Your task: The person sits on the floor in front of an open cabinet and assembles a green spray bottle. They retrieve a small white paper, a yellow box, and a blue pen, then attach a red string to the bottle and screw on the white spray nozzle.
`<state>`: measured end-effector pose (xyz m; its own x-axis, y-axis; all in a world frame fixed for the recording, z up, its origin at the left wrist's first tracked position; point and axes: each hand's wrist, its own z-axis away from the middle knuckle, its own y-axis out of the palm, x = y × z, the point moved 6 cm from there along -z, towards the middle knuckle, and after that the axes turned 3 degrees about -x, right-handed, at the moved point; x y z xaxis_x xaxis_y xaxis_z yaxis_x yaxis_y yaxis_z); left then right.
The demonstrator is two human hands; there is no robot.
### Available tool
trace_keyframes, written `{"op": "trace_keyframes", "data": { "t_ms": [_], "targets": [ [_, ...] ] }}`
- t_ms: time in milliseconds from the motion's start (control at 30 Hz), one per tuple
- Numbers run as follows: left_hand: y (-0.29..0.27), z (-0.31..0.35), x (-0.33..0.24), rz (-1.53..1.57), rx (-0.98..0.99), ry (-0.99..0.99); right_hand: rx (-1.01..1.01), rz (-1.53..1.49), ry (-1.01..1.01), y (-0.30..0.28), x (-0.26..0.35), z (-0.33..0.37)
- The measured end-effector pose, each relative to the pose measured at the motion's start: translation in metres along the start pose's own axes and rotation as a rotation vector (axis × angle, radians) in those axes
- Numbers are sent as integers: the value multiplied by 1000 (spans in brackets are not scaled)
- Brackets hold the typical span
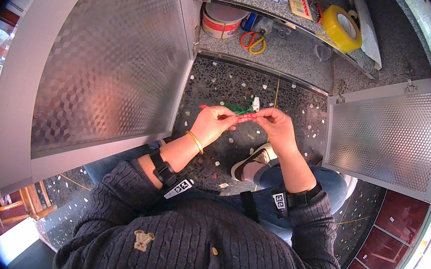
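Observation:
In front of my lap, my left hand [213, 123] and my right hand [276, 129] pinch a narrow red strip with white marks [246, 118] between their fingertips. It stretches across the short gap between them. A small red end sticks out on the far side of my left hand. Just beyond the fingers is something thin and green [238, 109], beside a small white piece [256, 104]. Whether these two hang from the strip or lie on the floor, I cannot tell. My left wrist wears a yellow bangle [194, 142].
Open cabinet doors with textured panels stand at left [111, 62] and right [384, 136]. Ahead, a stone shelf holds red-and-yellow-handled scissors [254, 42] and a round tub [222, 21]. A yellow tape roll [342, 29] sits on the upper shelf. The floor [205, 90] is speckled.

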<state>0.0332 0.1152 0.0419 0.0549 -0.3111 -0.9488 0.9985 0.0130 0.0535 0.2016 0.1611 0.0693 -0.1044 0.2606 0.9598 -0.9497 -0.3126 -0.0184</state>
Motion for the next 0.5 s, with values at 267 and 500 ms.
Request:
{"op": "trace_keyframes", "data": {
  "t_ms": [267, 500],
  "targets": [
    [17, 7, 15, 166, 294, -251, -351, 156, -234, -28, 8, -6],
    [2, 1, -6, 774, 118, -164, 413, 856, -235, 25, 5, 13]
  ]
}}
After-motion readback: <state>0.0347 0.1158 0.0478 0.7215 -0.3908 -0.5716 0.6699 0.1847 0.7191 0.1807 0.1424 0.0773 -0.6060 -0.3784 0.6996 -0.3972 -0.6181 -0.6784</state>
